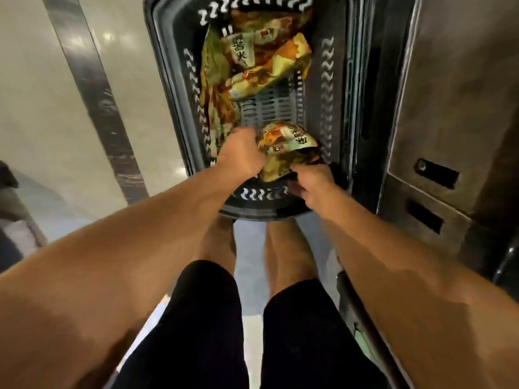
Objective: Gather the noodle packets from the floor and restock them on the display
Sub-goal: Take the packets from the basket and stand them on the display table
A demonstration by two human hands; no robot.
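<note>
**Both hands on the near packet, basket wall close behind**

Nearest: the person's legs, standing just short of the black basket [179, 88], which sits on the floor with its long axis running away from the body. A dark cabinet face [438, 113] stands hard against its right side; pale floor [42, 108] lies open on the left.

At the near end of the basket, the left hand [241, 155] and right hand [314, 183] close on one noodle packet [286, 144]. The left grip appears curled on the packet's left edge, the right grip pinched at its lower right corner. The packet sits crumpled between them, its longer side roughly across the basket, touching or just above the near wall; which one I cannot tell. Both hands are equally near it.

Further in: a bare patch of grid bottom, then a loose heap of packets [261, 51] at the far end, one standing along the left wall.

Judgement: the lift goes straight up and toward the body. The near rim is the edge to clear; room is free above and to the left, tight on the right.
</note>
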